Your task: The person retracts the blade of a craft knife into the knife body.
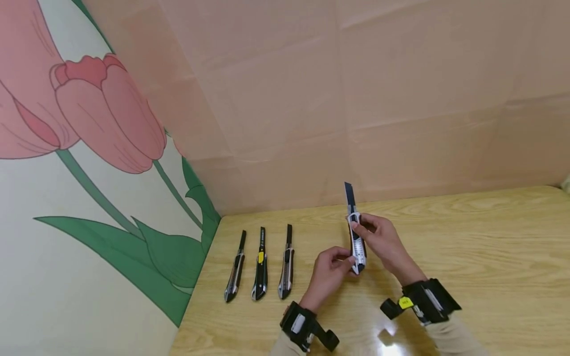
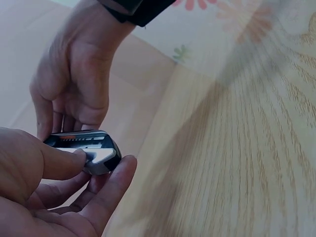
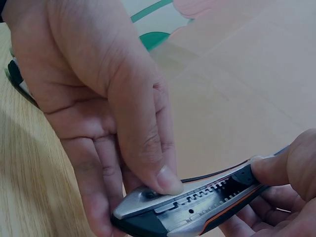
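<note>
Both hands hold a silver-and-black utility knife (image 1: 357,245) upright above the table, its long dark blade (image 1: 350,195) out and pointing away. My left hand (image 1: 328,273) pinches the butt end of the handle between thumb and fingers. Higher up, my right hand (image 1: 385,241) grips the handle from the right side. In the right wrist view the right thumb (image 3: 276,165) presses on the black slider, with the toothed slot (image 3: 202,197) of the handle in sight. The left wrist view shows the handle end (image 2: 101,155) between the left thumb and fingers.
On the wooden table (image 1: 490,257), three more utility knives lie in a row to the left: one silver-and-black (image 1: 235,272), one black with a yellow slider (image 1: 260,272), one silver-and-black (image 1: 287,269). A tulip-painted wall (image 1: 111,207) borders the left; a pinkish-brown sheet (image 1: 285,123) covers the back.
</note>
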Action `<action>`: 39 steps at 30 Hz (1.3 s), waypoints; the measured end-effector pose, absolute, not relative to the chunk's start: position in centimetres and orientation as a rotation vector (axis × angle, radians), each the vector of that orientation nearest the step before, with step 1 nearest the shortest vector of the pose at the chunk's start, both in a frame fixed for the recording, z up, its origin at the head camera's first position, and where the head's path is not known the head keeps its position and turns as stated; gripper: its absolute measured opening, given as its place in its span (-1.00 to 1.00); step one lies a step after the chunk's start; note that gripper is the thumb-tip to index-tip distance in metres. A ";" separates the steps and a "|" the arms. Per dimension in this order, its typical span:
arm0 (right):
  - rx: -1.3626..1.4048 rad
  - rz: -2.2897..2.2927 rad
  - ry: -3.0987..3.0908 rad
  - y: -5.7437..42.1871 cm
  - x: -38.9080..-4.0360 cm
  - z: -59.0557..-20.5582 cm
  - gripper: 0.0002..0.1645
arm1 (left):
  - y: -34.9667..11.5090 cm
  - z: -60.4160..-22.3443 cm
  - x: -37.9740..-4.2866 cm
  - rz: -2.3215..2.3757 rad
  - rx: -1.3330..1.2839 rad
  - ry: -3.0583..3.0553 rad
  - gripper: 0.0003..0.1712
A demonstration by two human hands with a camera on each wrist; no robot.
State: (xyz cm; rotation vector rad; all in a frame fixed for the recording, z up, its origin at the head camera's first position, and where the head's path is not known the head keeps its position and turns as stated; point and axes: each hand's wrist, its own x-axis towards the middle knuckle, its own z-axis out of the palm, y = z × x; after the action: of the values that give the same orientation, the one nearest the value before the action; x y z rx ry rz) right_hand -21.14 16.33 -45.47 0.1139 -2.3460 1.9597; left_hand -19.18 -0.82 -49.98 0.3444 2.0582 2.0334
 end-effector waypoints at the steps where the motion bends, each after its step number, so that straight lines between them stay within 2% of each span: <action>1: 0.118 1.962 -2.342 16.3 -21.1 -45.5 -0.54 | -0.8 -50.0 -19.2 2.030 0.339 2.063 -0.89; 39: 0.165 1.994 -2.323 16.5 -21.2 -46.5 -0.55 | -1.1 -50.3 -19.2 2.029 0.295 2.065 -0.89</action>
State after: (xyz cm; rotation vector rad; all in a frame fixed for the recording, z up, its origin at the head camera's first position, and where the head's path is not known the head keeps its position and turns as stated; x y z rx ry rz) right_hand -21.20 16.48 -46.45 0.1649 -2.3233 1.9941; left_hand -19.23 -1.10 -50.25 0.2948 2.0645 2.0292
